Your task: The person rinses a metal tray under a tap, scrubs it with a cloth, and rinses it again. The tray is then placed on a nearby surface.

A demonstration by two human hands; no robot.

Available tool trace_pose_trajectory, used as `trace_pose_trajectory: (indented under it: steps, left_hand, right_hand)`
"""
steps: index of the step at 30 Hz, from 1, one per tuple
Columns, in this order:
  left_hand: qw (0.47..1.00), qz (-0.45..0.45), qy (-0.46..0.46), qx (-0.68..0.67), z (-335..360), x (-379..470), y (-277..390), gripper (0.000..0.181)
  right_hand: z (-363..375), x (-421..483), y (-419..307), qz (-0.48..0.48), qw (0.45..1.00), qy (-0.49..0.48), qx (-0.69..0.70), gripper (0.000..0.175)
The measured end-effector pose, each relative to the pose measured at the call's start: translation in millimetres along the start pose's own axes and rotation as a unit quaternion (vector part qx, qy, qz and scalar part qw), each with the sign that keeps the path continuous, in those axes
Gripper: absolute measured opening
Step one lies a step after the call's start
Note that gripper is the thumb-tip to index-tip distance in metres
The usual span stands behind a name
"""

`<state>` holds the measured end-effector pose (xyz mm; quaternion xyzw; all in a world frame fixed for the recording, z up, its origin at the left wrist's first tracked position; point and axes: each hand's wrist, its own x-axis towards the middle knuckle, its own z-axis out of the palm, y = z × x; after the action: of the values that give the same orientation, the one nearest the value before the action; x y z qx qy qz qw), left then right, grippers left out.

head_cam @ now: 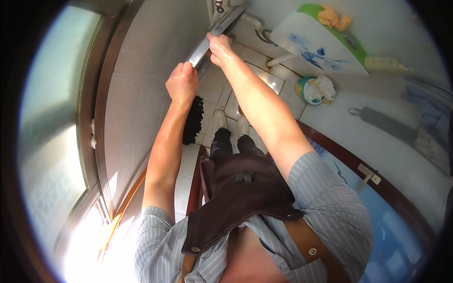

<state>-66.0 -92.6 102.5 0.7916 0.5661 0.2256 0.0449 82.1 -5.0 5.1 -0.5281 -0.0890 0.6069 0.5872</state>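
Observation:
A shiny metal tray or panel (201,49), seen nearly edge-on, is held out in front of me beside the left wall. My left hand (182,80) is closed around its near end. Farther along, my right hand (220,50) grips the edge, with the thumb laid along the top. Water drops glisten on my left forearm. The underside of the metal piece is dark and mostly hidden by my hands. Its far end reaches towards the pipes in the corner.
A white fixture with a green top (315,42) projects from the wall, with an orange cloth (332,18) and a pump bottle (385,65). Below is a lined bin (315,90). A black fringed mat (193,120) hangs left of my shoes. The blue door (389,226) is behind at right.

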Motion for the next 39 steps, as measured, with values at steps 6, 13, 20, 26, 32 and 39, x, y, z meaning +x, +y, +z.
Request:
trace_pose_trajectory:
  steps: [6,13,20,26,32,39]
  left_hand:
    - [0.984,-0.132,-0.063,-0.098,-16.8,-38.5,-9.9,0.015]
    - [0.978,-0.148,-0.075,-0.129,-23.5,-82.1,-11.3,0.015]
    - [0.942,-0.247,-0.112,-0.196,-15.7,-141.5,-5.7,0.018]
    - [0.831,-0.407,-0.167,-0.342,7.0,-182.8,-18.5,0.023]
    - [0.683,-0.521,-0.193,-0.474,25.2,-197.3,-20.9,0.024]
    - [0.506,-0.580,-0.219,-0.600,25.5,-172.2,-2.4,0.033]
  right_hand:
    - [23.0,-16.8,12.2,0.066,0.995,-0.043,-0.057,0.050]
    - [5.0,-42.1,47.2,0.038,0.994,-0.064,-0.076,0.046]
    - [4.0,-96.4,22.5,0.033,0.989,-0.050,-0.136,0.035]
    - [-32.4,-75.6,30.6,0.018,0.996,-0.049,-0.071,0.042]
    - [-51.9,-88.4,21.4,-0.012,0.997,-0.063,-0.043,0.029]
    - [-47.0,-100.7,4.5,-0.026,0.997,-0.072,-0.027,0.028]
